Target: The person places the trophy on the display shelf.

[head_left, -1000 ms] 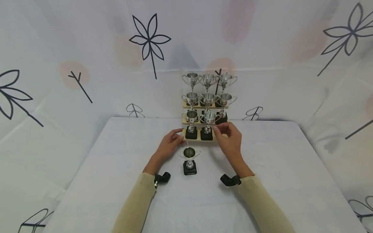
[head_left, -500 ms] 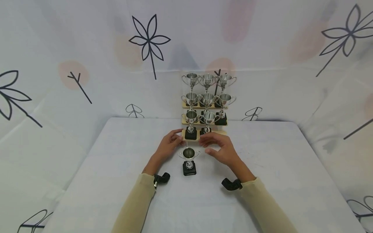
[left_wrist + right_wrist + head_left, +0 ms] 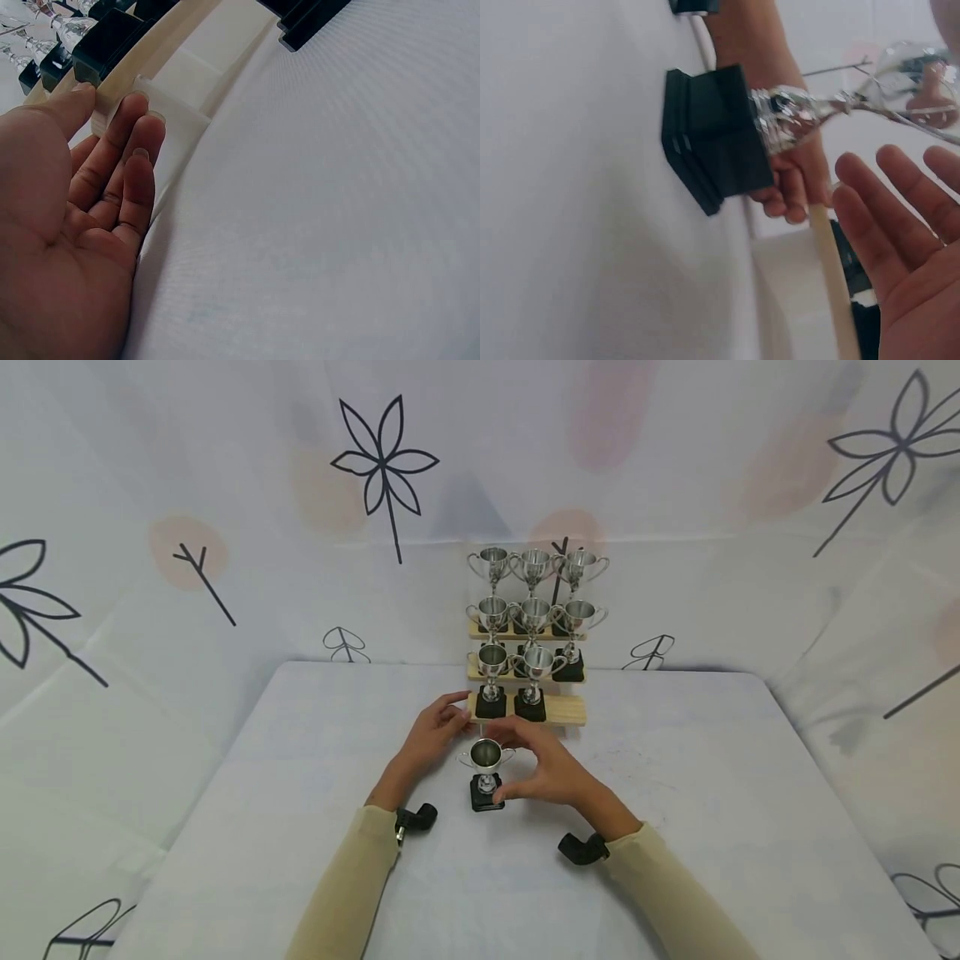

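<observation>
A small silver trophy cup (image 3: 486,757) with two handles and a black square base stands upright on the white table, in front of a stepped wooden display stand (image 3: 566,711). My right hand (image 3: 546,767) is spread around the cup's right side, thumb near the base. In the right wrist view its fingers look fairly straight and apart from the trophy base (image 3: 720,131). My left hand (image 3: 433,731) holds the left end of the stand's lowest shelf, thumb on the wood and fingers below, as the left wrist view shows.
Two trophies (image 3: 532,685) stand on the left and middle of the lowest shelf, whose right end is bare wood. Trophies in rows of three fill the upper shelves. A patterned white cloth (image 3: 247,485) hangs behind the table (image 3: 675,827).
My right hand has left the right end of the lowest shelf and come toward me and left, to the single trophy in front. My left hand has stayed at the shelf.
</observation>
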### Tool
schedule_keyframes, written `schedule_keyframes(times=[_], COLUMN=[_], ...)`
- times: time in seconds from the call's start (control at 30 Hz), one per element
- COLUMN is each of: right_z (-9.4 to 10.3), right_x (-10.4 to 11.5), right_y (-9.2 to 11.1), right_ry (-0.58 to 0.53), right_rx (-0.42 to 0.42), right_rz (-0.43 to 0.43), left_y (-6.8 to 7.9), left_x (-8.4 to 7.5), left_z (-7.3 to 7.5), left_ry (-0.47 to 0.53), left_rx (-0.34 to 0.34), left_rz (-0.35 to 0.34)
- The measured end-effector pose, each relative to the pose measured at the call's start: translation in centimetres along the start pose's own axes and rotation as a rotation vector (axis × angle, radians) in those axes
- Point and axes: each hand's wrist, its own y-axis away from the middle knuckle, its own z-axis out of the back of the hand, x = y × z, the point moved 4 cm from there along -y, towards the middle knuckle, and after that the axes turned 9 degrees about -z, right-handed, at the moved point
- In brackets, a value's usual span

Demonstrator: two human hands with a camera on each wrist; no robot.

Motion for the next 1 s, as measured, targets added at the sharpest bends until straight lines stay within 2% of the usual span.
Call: schedule_keyframes(times=[0.1,0.37,0.63,1.0], right_z=[-0.7,-1.5,-1.5,-0.4], right_x=[-0.1,-0.2,0.2,0.2], right_y=[0.0,0.1,0.1,0.3], right_ry=[0.048,0.065,0.059,0.134], right_rx=[0.005,-0.023,-0.04,-0.088], right_rz=[-0.013,-0.032,-0.021,-0.06], left_y=[0.0,-0.1,-0.1,-0.1], left_x=[-0.1,-0.1,-0.1,-0.1], left_z=[0.0,0.0,0.0,0.0], left_ry=[0.0,0.014,0.027,0.01], left_rx=[0.001,0.005,0.001,-0.001], left_rz=[-0.007,-0.004,0.008,0.0])
